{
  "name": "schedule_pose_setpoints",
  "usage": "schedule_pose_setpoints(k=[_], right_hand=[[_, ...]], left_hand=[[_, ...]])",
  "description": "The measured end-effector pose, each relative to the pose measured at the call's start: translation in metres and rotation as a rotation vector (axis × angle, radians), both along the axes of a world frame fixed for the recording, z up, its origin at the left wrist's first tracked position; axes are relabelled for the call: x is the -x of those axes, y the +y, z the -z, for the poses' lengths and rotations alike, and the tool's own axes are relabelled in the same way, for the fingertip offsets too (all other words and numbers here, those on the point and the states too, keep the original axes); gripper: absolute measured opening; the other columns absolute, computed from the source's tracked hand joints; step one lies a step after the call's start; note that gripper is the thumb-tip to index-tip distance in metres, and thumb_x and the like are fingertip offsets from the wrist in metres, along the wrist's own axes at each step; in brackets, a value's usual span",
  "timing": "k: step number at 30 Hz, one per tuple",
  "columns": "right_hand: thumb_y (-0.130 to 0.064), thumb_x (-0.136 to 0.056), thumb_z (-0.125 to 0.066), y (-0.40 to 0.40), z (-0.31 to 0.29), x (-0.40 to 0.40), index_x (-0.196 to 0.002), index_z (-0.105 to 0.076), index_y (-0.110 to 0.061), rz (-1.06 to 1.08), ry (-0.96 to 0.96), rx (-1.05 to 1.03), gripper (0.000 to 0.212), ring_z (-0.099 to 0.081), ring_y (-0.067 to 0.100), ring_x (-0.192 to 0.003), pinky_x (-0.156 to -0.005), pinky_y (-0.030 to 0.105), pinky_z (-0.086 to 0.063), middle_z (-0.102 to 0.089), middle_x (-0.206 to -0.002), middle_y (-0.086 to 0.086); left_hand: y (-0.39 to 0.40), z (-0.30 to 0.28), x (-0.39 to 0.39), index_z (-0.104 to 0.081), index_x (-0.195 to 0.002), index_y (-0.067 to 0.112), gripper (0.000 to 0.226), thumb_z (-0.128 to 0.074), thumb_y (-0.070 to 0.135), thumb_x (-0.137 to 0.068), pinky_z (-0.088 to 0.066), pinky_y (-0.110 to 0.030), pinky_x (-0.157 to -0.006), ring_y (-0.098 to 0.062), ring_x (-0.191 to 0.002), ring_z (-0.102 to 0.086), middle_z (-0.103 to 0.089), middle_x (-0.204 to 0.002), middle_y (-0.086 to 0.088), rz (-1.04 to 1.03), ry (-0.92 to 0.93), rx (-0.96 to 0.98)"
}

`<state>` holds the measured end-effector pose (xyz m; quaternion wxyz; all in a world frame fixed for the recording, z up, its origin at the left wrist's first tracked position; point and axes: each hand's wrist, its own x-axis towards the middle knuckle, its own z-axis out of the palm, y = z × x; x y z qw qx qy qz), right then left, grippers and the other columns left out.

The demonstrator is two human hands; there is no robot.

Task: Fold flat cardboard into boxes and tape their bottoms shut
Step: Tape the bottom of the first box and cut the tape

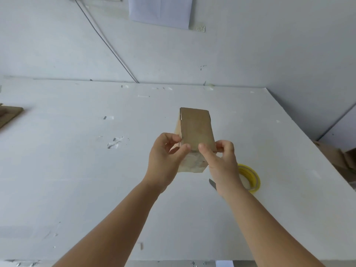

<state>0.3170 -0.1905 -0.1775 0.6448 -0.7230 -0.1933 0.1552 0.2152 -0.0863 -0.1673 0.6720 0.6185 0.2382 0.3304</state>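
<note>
A small brown cardboard box (195, 130) is held up over the white table (77, 170), its long side facing me and its near end pale with tape. My left hand (163, 160) grips its left lower edge with thumb and fingers. My right hand (221, 160) pinches its right lower corner. A roll of yellow tape (250, 177) lies on the table just right of my right wrist. A grey blade tip (212, 184) pokes out from under that wrist; the rest of the tool is hidden.
Flat cardboard (9, 114) lies at the table's far left edge. More brown cardboard (337, 157) sits off the table's right edge. A wall with a black cable (107, 43) stands behind. Scraps of tape dot the tabletop.
</note>
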Motion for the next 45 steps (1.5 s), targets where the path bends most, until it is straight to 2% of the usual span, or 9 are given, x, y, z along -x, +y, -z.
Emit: schedule_pose_setpoints(k=[4, 6, 8, 12, 15, 20, 29, 41, 45], right_hand=[[-0.031, -0.076, -0.074, 0.011, 0.004, 0.007, -0.107, -0.050, -0.032, 0.079, -0.050, 0.067, 0.039, -0.061, -0.004, -0.078, -0.059, 0.014, -0.042, -0.057, -0.097, -0.016], [-0.028, -0.079, -0.070, 0.017, 0.008, 0.009, -0.102, -0.052, -0.031, 0.149, -0.081, 0.073, 0.030, -0.059, -0.005, -0.080, -0.062, 0.015, -0.041, -0.058, -0.096, -0.014], [-0.024, -0.080, -0.069, 0.023, 0.010, 0.010, -0.095, -0.052, -0.031, 0.205, -0.093, 0.053, 0.024, -0.057, -0.011, -0.077, -0.062, 0.011, -0.041, -0.058, -0.091, -0.016], [-0.018, -0.076, -0.070, 0.029, 0.009, -0.002, -0.085, -0.053, -0.037, 0.309, -0.119, 0.025, 0.027, -0.063, 0.000, -0.083, -0.074, 0.025, -0.049, -0.062, -0.087, -0.019], [-0.018, -0.075, -0.071, 0.028, 0.004, -0.024, -0.089, -0.055, -0.037, 0.327, -0.162, 0.056, 0.028, -0.063, -0.002, -0.084, -0.077, 0.026, -0.051, -0.062, -0.086, -0.023], [-0.015, -0.078, -0.066, 0.026, 0.002, -0.085, -0.098, -0.062, -0.036, 0.295, -0.225, 0.093, 0.029, -0.064, 0.004, -0.090, -0.078, 0.022, -0.049, -0.065, -0.094, -0.016], [-0.005, -0.082, -0.064, 0.030, 0.027, -0.226, -0.102, -0.060, -0.026, 0.247, -0.300, 0.173, 0.029, -0.060, 0.000, -0.085, -0.063, -0.001, -0.040, -0.062, -0.092, -0.018], [-0.008, -0.086, -0.062, 0.051, 0.080, -0.339, -0.105, -0.062, -0.019, 0.198, -0.266, 0.307, 0.022, -0.062, 0.007, -0.089, -0.068, 0.009, -0.043, -0.062, -0.089, -0.015], [-0.013, -0.089, -0.061, 0.052, 0.094, -0.347, -0.111, -0.063, -0.016, 0.159, -0.253, 0.326, 0.022, -0.065, 0.013, -0.099, -0.080, 0.023, -0.050, -0.070, -0.100, -0.005]], left_hand=[[0.011, -0.002, 0.004, -0.067, -0.087, 0.055, 0.047, -0.066, 0.009, -0.076, -0.053, -0.020, -0.079, -0.002, -0.086, -0.065, -0.070, -0.088, 0.020, 0.114, 0.047, -0.143], [0.015, 0.002, 0.002, -0.064, -0.091, 0.059, 0.054, -0.066, 0.007, -0.077, -0.050, -0.020, -0.086, -0.001, -0.093, -0.063, -0.068, -0.097, 0.017, 0.086, 0.096, -0.205], [0.020, 0.006, -0.005, -0.059, -0.104, 0.052, 0.052, -0.067, 0.006, -0.078, -0.045, -0.016, -0.086, 0.003, -0.102, -0.058, -0.063, -0.108, 0.011, 0.015, 0.169, -0.253], [0.027, 0.007, -0.028, -0.055, -0.103, 0.035, 0.043, -0.062, 0.001, -0.078, -0.051, -0.019, -0.078, -0.006, -0.095, -0.062, -0.061, -0.098, 0.009, -0.020, 0.245, -0.285], [0.029, 0.006, -0.053, -0.052, -0.103, 0.030, 0.038, -0.063, 0.004, -0.078, -0.042, -0.004, -0.068, 0.003, -0.088, -0.058, -0.061, -0.094, 0.015, -0.071, 0.274, -0.386], [0.032, 0.004, -0.115, -0.058, -0.120, 0.026, 0.046, -0.057, 0.004, -0.080, -0.036, -0.006, -0.063, -0.002, -0.084, -0.058, -0.063, -0.101, 0.010, -0.073, 0.353, -0.460], [0.038, 0.022, -0.258, -0.054, -0.093, 0.026, 0.024, -0.058, 0.005, -0.082, -0.043, -0.012, -0.057, 0.002, -0.078, -0.060, -0.061, -0.082, 0.016, -0.108, 0.405, -0.323], [0.057, 0.074, -0.368, -0.066, -0.106, 0.023, 0.031, -0.051, 0.007, -0.084, -0.040, -0.014, -0.063, -0.009, -0.078, -0.058, -0.064, -0.084, 0.014, -0.130, 0.540, -0.456], [0.057, 0.089, -0.378, -0.066, -0.083, 0.017, 0.017, -0.050, 0.010, -0.084, -0.040, -0.023, -0.052, -0.019, -0.068, -0.058, -0.065, -0.068, 0.004, -0.115, 0.633, -0.477]])
